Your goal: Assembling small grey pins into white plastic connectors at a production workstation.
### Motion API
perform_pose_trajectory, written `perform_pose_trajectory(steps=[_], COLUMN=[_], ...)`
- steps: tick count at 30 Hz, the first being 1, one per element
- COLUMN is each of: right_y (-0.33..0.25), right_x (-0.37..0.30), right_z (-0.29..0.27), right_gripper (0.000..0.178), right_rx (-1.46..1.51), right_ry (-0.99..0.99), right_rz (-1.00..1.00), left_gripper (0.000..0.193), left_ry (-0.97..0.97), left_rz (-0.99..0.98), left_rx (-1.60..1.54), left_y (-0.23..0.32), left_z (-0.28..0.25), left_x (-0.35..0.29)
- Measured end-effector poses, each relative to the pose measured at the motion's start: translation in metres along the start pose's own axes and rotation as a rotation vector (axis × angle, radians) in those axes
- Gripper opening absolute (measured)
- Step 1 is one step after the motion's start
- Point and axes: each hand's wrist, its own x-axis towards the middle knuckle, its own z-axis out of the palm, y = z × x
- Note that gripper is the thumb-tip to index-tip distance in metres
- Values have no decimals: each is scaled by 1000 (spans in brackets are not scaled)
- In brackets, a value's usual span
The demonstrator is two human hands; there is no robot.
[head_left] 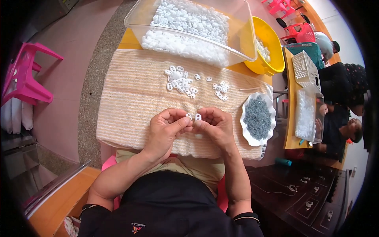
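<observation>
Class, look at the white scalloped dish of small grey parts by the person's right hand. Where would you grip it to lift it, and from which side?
Probably grip the white scalloped dish at its bare wavy rim on the near-left edge, coming from the side of the right hand. The rim flares outward clear of the grey parts, so fingers can likely pinch it without touching the heap.

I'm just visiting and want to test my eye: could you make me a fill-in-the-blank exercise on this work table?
1. Each hand, left hand and right hand, pinches a small ____ plastic piece.
2. The scalloped white dish holds tiny ____ parts.
3. The striped towel has loose pieces lying ____ the hands.
4. The clear bin sits beside a ____ bowl.

Missing: white; grey; beyond; yellow
</observation>
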Motion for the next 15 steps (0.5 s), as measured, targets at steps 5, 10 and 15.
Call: perform_pose_trajectory(steps=[5,10,15], right_y=[-2,-5,-2], right_x=[-2,-2,-2], right_z=[1,4,0], right_gripper=[25,24,25], right_rx=[3,6,-7], right_ry=[7,24,12], right_rz=[-27,-28,-31], left_gripper=[13,13,12], left_ry=[6,-18,-32], left_rz=[-10,-36,-46], left_rx=[6,28,59], left_y=[0,0,0], left_z=[0,-3,-4], left_x=[1,1,2])
